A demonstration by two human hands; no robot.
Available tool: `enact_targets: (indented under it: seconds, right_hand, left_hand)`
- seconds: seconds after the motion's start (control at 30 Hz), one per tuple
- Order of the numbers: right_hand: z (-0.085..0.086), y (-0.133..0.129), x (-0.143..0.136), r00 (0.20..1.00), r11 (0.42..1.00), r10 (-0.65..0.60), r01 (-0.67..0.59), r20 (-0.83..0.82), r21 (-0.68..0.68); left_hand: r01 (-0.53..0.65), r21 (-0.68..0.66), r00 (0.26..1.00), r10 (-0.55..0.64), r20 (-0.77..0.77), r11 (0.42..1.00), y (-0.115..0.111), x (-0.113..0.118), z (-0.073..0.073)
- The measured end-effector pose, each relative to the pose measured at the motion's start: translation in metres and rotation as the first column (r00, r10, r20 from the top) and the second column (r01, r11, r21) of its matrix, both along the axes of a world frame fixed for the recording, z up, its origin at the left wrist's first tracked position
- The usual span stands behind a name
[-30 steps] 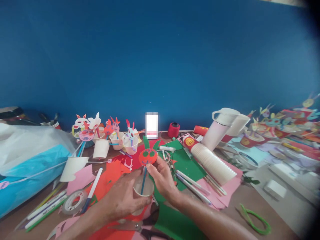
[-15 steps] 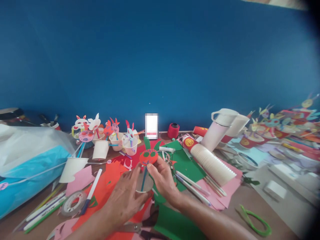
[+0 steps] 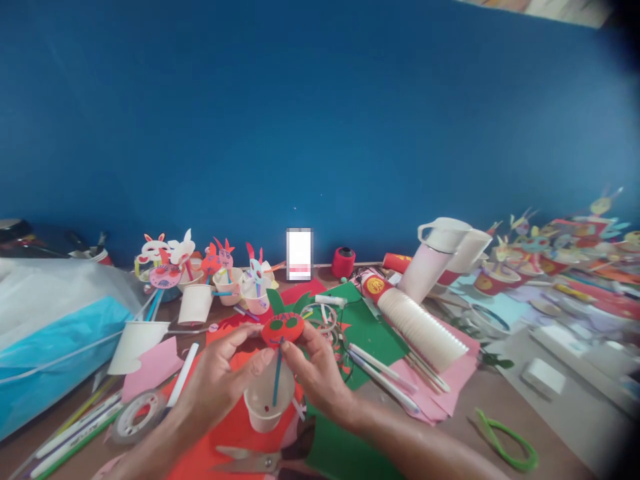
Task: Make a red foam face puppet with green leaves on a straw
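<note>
A red paper face [image 3: 283,331] with green eyes and green ears is held upright in front of me on a blue stick [image 3: 277,380]. My right hand [image 3: 320,367] pinches its right side and lower edge between thumb and fingers. At its left edge, my left hand [image 3: 227,367] closes thumb and fingers on the paper. The stick's lower end reaches into a white paper cup [image 3: 264,419], which stands below on the orange paper. Near the cup lie scissors [image 3: 267,461], their handles partly hidden in shadow.
Finished paper faces [image 3: 225,257] stand in cups at the back left. To the right lie a stack of paper cups [image 3: 425,327], pens [image 3: 385,380] and a white jug [image 3: 435,260]. A tape roll [image 3: 139,417] and markers [image 3: 80,427] are at left, beside a plastic bag [image 3: 65,333].
The paper face has moved slightly left and down in my right hand. My left hand has left the cup and moved up to the face's left edge.
</note>
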State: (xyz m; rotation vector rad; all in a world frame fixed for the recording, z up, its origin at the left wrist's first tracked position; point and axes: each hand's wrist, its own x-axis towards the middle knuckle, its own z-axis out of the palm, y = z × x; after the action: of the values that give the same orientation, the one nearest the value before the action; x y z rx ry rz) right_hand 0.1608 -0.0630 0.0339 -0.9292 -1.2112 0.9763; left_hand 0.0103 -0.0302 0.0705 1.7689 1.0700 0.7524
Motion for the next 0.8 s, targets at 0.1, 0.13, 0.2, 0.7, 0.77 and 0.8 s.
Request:
enact_targets:
  seconds: [0.1,0.13,0.2,0.7,0.77,0.8]
  right_hand:
    - [0.002,-0.002,-0.002,0.999,1.0,-0.018,0.017,0.05,0.021]
    - [0.003,-0.002,-0.002,0.997,0.999,-0.028,0.026,0.067,0.026]
    - [0.004,-0.003,-0.002,0.994,0.999,-0.044,0.042,0.099,0.027]
    - [0.009,-0.005,-0.004,0.991,0.998,-0.059,0.055,0.122,0.034]
    - [0.01,-0.006,-0.004,0.989,0.998,-0.06,0.055,0.132,0.038]
    - [0.01,-0.006,-0.004,0.989,0.998,-0.062,0.058,0.137,0.038]
  left_hand:
    - [0.029,-0.099,0.988,-0.014,0.152,0.995,-0.001,0.003,-0.005]
    - [0.031,-0.123,0.983,-0.009,0.181,0.992,-0.001,0.004,-0.006]
    - [0.013,-0.152,0.977,0.02,0.211,0.988,-0.003,0.005,-0.008]
    - [-0.069,-0.153,0.972,0.101,0.211,0.986,-0.004,0.007,-0.01]
    - [-0.063,-0.141,0.97,0.094,0.225,0.988,-0.003,0.008,-0.011]
    - [-0.059,-0.134,0.97,0.089,0.229,0.989,-0.004,0.008,-0.012]
